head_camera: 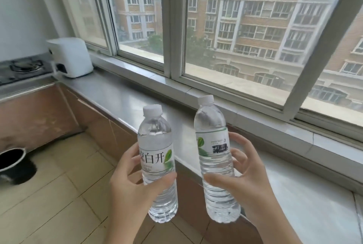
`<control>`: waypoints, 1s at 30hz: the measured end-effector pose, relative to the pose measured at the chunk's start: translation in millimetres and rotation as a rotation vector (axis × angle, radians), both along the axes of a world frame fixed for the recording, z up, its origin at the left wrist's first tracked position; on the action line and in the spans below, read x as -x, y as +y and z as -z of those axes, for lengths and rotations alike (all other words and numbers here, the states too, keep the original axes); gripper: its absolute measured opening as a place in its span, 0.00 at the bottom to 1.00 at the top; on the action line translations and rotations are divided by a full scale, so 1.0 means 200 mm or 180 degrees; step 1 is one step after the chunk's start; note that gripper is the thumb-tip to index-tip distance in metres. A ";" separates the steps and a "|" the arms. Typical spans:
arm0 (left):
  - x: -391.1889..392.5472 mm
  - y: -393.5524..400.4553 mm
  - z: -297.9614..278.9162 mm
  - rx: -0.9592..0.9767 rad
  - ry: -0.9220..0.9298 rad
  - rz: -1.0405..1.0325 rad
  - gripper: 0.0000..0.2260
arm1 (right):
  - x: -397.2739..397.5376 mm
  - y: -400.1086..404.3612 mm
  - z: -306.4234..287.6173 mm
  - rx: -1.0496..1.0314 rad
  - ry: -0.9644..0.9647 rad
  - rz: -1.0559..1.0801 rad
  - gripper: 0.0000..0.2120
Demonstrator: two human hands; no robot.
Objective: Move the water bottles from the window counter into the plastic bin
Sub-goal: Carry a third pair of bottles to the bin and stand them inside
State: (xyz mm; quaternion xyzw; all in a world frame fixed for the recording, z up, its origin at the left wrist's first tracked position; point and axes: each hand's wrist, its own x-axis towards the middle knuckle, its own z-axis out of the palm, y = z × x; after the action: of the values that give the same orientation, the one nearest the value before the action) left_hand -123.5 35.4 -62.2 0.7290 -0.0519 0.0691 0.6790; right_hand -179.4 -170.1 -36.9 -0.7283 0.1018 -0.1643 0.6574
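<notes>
**Open room around both hands**

Both hands [137, 190] [249, 180] each hold 1 bottle off the desk [121, 98]. Bare desk runs ahead and right of them. Far left ahead, a white appliance [71, 57] stands on it. The window frame [172, 25] walls off the space beyond. Below left lies open floor [59, 194].

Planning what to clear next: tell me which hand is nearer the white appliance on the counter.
Left. The left hand is below and right of the white appliance; the right hand is farther right.
</notes>
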 end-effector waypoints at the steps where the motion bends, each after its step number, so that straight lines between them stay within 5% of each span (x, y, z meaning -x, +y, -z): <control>1: -0.03 0.07 -0.01 0.0002 0.0025 -0.0097 0.39 | -0.06 0.06 0.00 0.0000 0.0007 -0.0089 0.42; 30: -0.96 2.29 0.07 0.0218 0.0124 -0.3183 0.37 | -1.85 2.51 0.09 -0.0117 0.0222 -0.2891 0.41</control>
State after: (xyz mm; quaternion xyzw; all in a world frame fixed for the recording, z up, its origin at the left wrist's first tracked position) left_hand 68.7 493.4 -76.4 0.6431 0.3188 0.3742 0.5871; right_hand 190.6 332.7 -54.8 -0.6925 -0.2029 0.1672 0.6718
